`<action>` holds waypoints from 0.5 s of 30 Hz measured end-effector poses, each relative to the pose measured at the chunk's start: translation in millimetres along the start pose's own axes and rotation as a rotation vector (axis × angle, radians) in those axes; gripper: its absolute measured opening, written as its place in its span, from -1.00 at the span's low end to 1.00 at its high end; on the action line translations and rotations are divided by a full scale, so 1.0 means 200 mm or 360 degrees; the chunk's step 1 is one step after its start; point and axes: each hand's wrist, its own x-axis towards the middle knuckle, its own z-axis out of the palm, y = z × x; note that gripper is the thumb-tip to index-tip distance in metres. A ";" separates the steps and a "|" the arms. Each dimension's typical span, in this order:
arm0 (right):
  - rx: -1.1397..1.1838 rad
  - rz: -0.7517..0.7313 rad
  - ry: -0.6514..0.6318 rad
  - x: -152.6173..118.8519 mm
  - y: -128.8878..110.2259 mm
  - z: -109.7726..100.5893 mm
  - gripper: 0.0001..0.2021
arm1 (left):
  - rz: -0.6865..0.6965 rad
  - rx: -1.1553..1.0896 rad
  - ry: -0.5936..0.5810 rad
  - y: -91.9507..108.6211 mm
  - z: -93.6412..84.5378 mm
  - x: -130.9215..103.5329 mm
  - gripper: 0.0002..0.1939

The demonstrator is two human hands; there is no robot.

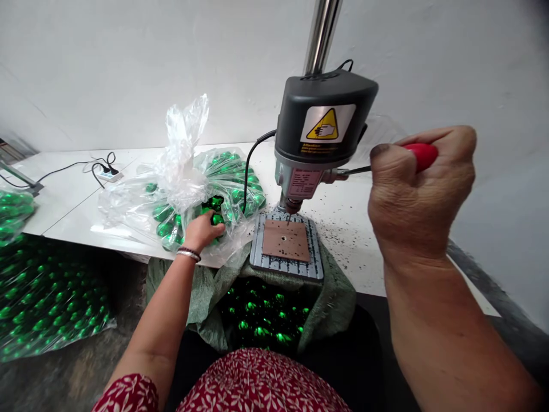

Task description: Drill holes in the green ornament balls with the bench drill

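My left hand (203, 232) reaches into the mouth of a clear plastic bag (186, 177) of shiny green balls (218, 219). Its thumb and a finger are apart beside one ball; the other fingers are partly hidden. Raised at the right, my right hand (422, 191) is closed round the red knob (424, 155) of the drill press lever (358, 170). The drill press (326, 120) holds its bit (289, 218) above a brown board (274, 243) with a small hole, which lies on the grooved metal base (317, 264).
Below the base, an open green woven sack (338, 297) holds many green balls. Dark shavings (343, 234) litter the white table (355, 274). A power strip (109, 174) with cables lies at the back left. Another large bag of green balls (51, 292) stands at lower left.
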 end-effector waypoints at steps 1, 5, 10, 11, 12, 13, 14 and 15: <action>-0.0002 0.0012 -0.0007 0.00 0.00 0.00 -0.89 | -0.0039 -0.0385 0.0066 0.00 -0.02 -0.03 -0.53; 0.0004 0.0058 -0.0022 0.00 -0.01 0.00 -0.87 | -0.0054 -0.1938 -0.0177 0.04 -0.09 -0.17 -0.46; 0.0051 0.0121 -0.0078 0.00 -0.01 0.00 -0.84 | 0.0067 -0.2451 -0.0745 0.18 -0.03 -0.31 -0.31; 0.0067 0.0118 -0.0097 0.00 -0.01 0.00 -0.83 | 0.0063 -0.2482 -0.0800 0.20 0.01 -0.33 -0.29; 0.0083 0.0108 -0.0115 0.00 -0.01 0.00 -0.83 | 0.0049 -0.2509 -0.0843 0.22 0.05 -0.33 -0.26; 0.0094 0.0093 -0.0131 0.00 0.00 0.00 -0.83 | 0.0025 -0.2536 -0.0882 0.24 0.09 -0.34 -0.24; 0.0103 0.0075 -0.0140 0.00 0.00 0.00 -0.83 | -0.0004 -0.2562 -0.0922 0.25 0.13 -0.34 -0.23; 0.0107 0.0053 -0.0146 0.00 0.01 0.00 -0.83 | -0.0045 -0.2588 -0.0969 0.26 0.16 -0.34 -0.23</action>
